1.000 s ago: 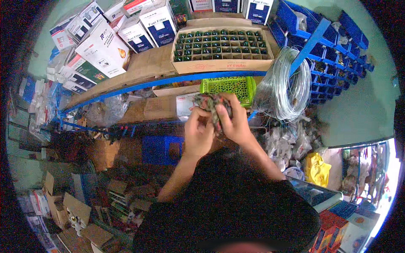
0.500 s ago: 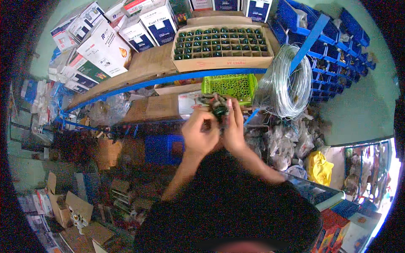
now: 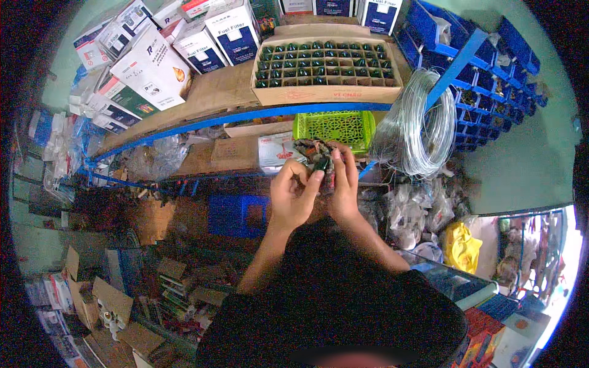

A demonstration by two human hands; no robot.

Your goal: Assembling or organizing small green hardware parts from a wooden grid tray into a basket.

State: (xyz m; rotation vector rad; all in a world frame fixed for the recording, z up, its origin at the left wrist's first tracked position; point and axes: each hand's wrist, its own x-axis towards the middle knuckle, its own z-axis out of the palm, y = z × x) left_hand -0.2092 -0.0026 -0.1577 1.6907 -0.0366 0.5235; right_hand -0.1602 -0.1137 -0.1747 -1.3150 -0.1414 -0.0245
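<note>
My left hand [image 3: 293,195] and my right hand [image 3: 343,184] are raised together in front of the lower shelf, both closed on a crumpled wad of paper wrapping [image 3: 314,152]. A small dark green bottle [image 3: 321,164] shows between my fingertips inside the wrapping. Just behind my hands stands a green plastic basket [image 3: 334,126]. On the shelf above sits a cardboard carton [image 3: 327,93] with a grid of several dark green bottles [image 3: 307,61].
A coil of silver wire [image 3: 416,126] hangs right of my hands. White and blue product boxes [image 3: 153,58] crowd the upper shelf at left. Blue storage bins [image 3: 491,67] line the right wall. Plastic bags [image 3: 417,211] and cardboard boxes [image 3: 104,300] lie below.
My hands have stayed in front of the green basket while working the paper wrapping; the small green bottle has come into sight between my fingers.
</note>
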